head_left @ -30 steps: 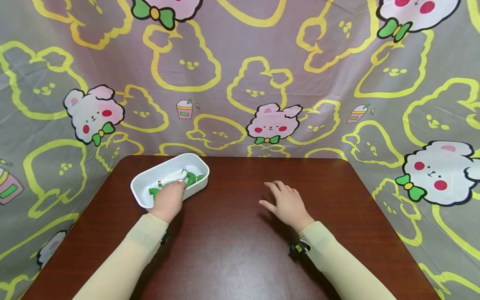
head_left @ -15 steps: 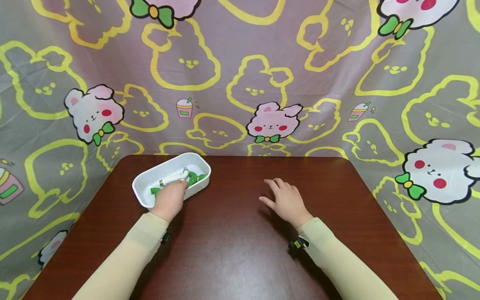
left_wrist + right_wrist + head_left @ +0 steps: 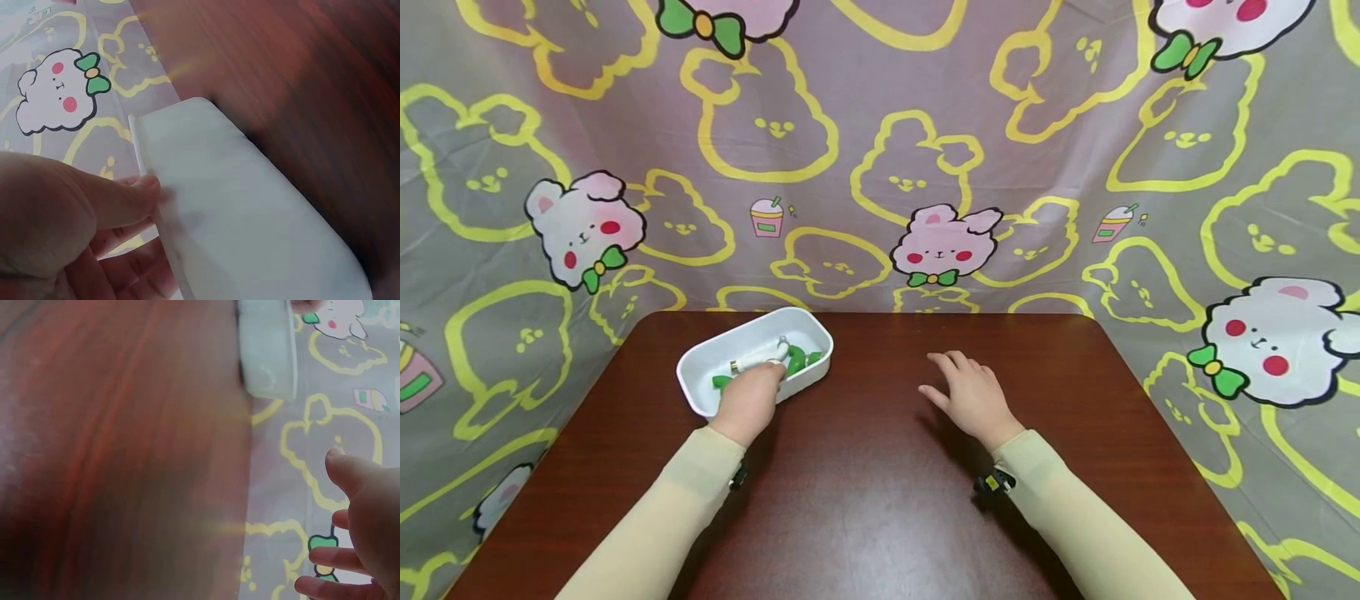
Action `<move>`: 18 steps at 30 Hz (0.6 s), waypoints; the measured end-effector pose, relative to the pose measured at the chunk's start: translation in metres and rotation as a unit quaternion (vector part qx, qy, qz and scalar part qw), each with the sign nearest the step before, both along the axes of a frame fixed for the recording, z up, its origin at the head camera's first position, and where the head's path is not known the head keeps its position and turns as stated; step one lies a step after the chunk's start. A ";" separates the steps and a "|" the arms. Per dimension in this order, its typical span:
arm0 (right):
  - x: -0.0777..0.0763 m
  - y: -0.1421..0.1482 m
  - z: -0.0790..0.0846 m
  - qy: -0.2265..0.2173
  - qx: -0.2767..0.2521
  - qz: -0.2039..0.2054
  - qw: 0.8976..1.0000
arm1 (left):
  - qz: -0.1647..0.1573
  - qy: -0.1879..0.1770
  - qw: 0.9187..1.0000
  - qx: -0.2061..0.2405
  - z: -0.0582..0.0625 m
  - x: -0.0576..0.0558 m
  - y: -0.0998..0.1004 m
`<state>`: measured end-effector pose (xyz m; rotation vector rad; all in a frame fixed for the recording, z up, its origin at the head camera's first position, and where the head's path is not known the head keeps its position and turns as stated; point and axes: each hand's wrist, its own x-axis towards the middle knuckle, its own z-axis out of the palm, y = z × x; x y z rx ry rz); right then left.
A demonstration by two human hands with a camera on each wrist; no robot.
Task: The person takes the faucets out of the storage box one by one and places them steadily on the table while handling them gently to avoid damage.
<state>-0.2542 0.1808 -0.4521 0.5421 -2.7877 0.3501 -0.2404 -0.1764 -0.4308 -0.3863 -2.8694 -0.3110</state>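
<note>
A white oblong tray (image 3: 703, 360) with rounded corners stands at the table's back left. My left hand (image 3: 748, 404) grips its near rim; in the left wrist view the thumb (image 3: 134, 197) lies on the tray's outer wall (image 3: 231, 212) and the fingers reach behind the rim. Inside lie a white stick-like piece (image 3: 760, 357) with a gold end and several green pieces (image 3: 796, 360), whose kind I cannot make out. Part of the contents is hidden by the hand. My right hand (image 3: 973, 400) hovers over the table right of centre, fingers spread and loosely bent, holding nothing.
The dark reddish-brown wooden table (image 3: 865, 500) reaches back to a grey cloth (image 3: 820, 100) printed with yellow outlines and cartoon animals, which hangs behind and along both sides. A small black device (image 3: 995, 482) sits at the right wrist.
The tray has slid slightly to the right, with my left hand still on its rim. My right hand has stayed almost in place.
</note>
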 end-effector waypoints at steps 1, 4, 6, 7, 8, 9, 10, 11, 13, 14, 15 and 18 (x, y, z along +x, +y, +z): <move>-0.001 0.001 0.001 0.000 -0.004 -0.001 1.000 | -0.001 0.001 1.000 0.002 0.000 0.000 0.001; -0.003 0.002 0.004 -0.001 -0.013 -0.004 1.000 | -0.006 0.004 1.000 0.009 -0.002 0.001 0.002; -0.004 0.003 0.005 -0.001 -0.017 -0.003 1.000 | -0.010 0.007 1.000 0.014 -0.003 0.001 0.004; -0.004 0.003 0.005 -0.003 -0.019 -0.003 1.000 | -0.013 0.009 1.000 0.016 -0.003 0.002 0.005; -0.005 0.003 0.006 -0.003 -0.020 -0.002 1.000 | -0.016 0.012 1.000 0.017 -0.003 0.002 0.006; -0.005 0.003 0.006 -0.004 -0.023 0.000 1.000 | -0.018 0.012 1.000 0.019 -0.003 0.003 0.006; -0.005 0.003 0.006 -0.005 -0.025 0.002 1.000 | -0.020 0.013 0.999 0.021 -0.003 0.003 0.007; -0.006 0.002 0.006 -0.006 -0.028 0.004 1.000 | -0.022 0.013 0.999 0.023 -0.002 0.004 0.009; -0.006 0.002 0.006 -0.007 -0.032 0.009 0.999 | -0.025 0.011 0.999 0.020 -0.001 0.005 0.010; -0.007 0.002 0.005 -0.006 -0.034 0.012 0.999 | -0.026 0.010 0.999 0.020 -0.001 0.005 0.011; -0.007 0.001 0.005 -0.005 -0.036 0.015 0.999 | -0.026 0.007 0.999 0.020 -0.001 0.006 0.012; -0.009 0.000 0.004 -0.004 -0.040 0.021 0.999 | -0.028 0.005 0.999 0.017 -0.001 0.006 0.014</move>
